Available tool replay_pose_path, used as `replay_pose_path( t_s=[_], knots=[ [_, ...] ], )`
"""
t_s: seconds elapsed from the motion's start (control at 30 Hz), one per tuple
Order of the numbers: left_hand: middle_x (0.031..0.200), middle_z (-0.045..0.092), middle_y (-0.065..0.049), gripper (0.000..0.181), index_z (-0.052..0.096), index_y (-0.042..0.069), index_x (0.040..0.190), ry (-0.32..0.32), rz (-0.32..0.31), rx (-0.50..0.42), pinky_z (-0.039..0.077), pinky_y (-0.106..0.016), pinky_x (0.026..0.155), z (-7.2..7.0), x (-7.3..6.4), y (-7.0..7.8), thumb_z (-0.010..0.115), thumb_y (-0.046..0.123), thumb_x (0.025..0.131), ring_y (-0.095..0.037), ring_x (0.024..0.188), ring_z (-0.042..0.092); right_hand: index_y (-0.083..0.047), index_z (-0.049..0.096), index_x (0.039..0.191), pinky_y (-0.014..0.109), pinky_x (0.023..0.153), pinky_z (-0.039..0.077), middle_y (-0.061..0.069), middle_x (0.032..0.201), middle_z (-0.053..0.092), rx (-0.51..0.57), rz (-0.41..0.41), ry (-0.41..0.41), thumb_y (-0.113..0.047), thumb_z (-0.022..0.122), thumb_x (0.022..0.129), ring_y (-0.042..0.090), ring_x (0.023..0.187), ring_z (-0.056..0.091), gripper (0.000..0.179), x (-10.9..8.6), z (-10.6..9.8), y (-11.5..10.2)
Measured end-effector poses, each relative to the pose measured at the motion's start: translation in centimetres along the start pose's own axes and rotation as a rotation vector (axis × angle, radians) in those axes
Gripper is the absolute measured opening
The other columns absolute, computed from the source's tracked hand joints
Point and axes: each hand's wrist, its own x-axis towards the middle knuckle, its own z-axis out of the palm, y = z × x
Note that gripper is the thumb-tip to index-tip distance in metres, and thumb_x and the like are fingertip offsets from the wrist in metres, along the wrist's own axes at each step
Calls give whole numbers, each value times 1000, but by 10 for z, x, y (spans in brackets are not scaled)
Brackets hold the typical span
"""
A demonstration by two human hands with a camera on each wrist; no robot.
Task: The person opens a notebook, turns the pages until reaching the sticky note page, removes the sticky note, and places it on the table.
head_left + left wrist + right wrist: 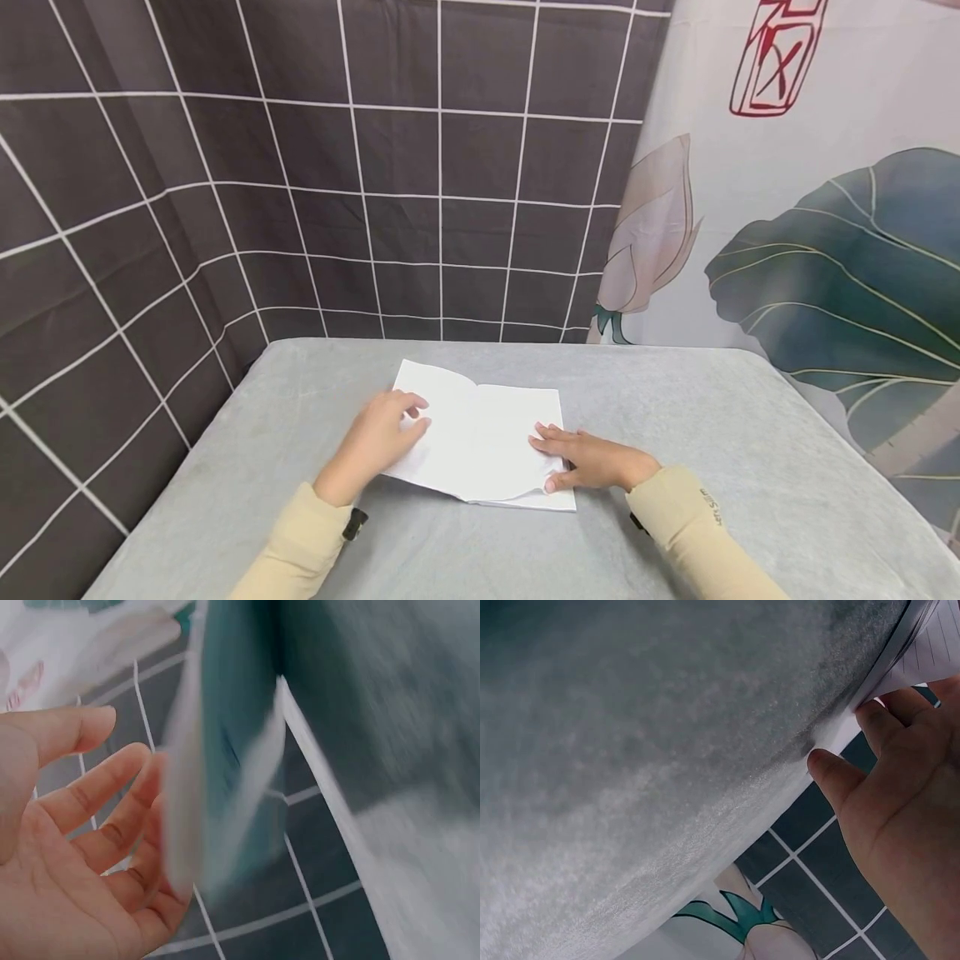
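An open notebook (480,442) with white pages lies on the grey cloth; its left side is raised a little. Over its left page is my left hand (386,433), fingers loosely bent, thumb apart from them. In the left wrist view, that hand (105,840) has its fingertips beside the blurred notebook edge (184,810), with nothing between thumb and fingers. My right hand (596,460) rests on the right page near its outer edge, fingers spread. A page curls up by its thumb. Ruled lines show on the page (922,656) in the right wrist view.
The grey cloth (712,417) covers the table. Behind and to the left hangs a dark curtain (480,158) with a white grid. A pale curtain (675,100) with lotus prints hangs at the right.
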Motion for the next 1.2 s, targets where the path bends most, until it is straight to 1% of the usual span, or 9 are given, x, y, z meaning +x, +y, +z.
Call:
replay_pose_path(
  t_s=[0.17, 0.33, 0.4, 0.47, 0.6, 0.73, 0.83, 1.1, 1.2],
  knots=[
    [82, 69, -3, 18, 71, 8, 96, -38, 151, 53, 45, -37, 72, 17, -5, 23, 72, 19, 82, -21, 79, 61, -7, 37, 147, 62, 111, 18, 16, 158, 24, 4, 8, 0, -48, 62, 84, 37, 145, 23, 79, 0, -1, 1],
    [82, 68, 2, 22, 72, 13, 96, -100, 313, 180, 45, -32, 67, 43, -8, 43, 72, 29, 82, -16, 74, 60, -8, 37, 147, 62, 112, 18, 16, 158, 24, 9, 15, -8, -49, 61, 85, 36, 145, 24, 78, 0, -1, 2],
    [83, 68, 2, 24, 72, 15, 97, -133, 360, 234, 43, -29, 64, 54, -10, 51, 71, 33, 82, -14, 73, 59, -8, 37, 147, 63, 111, 18, 16, 158, 24, 10, 12, -7, -49, 61, 86, 37, 144, 24, 77, 0, 0, 1],
    [86, 69, 2, 25, 72, 15, 98, -168, 389, 269, 42, -27, 63, 63, -12, 59, 70, 35, 83, -13, 72, 59, -9, 37, 147, 63, 111, 18, 16, 158, 24, 10, 11, -6, -49, 60, 86, 37, 144, 24, 76, 1, 0, 1],
    [88, 70, 1, 28, 72, 17, 99, -214, 410, 328, 40, -26, 62, 76, -12, 69, 69, 39, 83, -13, 72, 58, -10, 37, 147, 63, 111, 18, 15, 158, 25, 10, 6, -1, -49, 59, 88, 36, 145, 23, 75, 1, 1, 2],
    [84, 69, 2, 28, 72, 18, 95, -209, 433, 382, 37, -26, 59, 84, -10, 76, 70, 42, 82, -13, 69, 57, -9, 38, 147, 64, 110, 19, 16, 157, 26, 0, -5, 10, -49, 58, 89, 37, 144, 25, 73, 1, 2, 1],
    [82, 68, 3, 28, 72, 18, 95, -208, 444, 410, 38, -27, 60, 88, -9, 80, 70, 43, 82, -13, 69, 57, -9, 39, 146, 64, 110, 20, 16, 157, 27, -12, -6, 15, -49, 57, 89, 37, 144, 25, 72, 1, 2, 2],
    [80, 68, 2, 25, 73, 16, 95, -208, 438, 432, 42, -29, 65, 99, -10, 85, 72, 37, 81, -13, 71, 59, -11, 38, 147, 63, 111, 18, 14, 158, 26, -2, 5, 18, -52, 56, 89, 35, 145, 24, 73, -1, 2, 2],
    [80, 68, 2, 24, 73, 16, 95, -195, 439, 442, 42, -28, 65, 101, -10, 86, 74, 35, 80, -12, 71, 60, -11, 38, 147, 63, 111, 18, 14, 158, 26, -4, 4, 21, -52, 55, 89, 35, 145, 24, 73, -2, 1, 2]
  ],
)
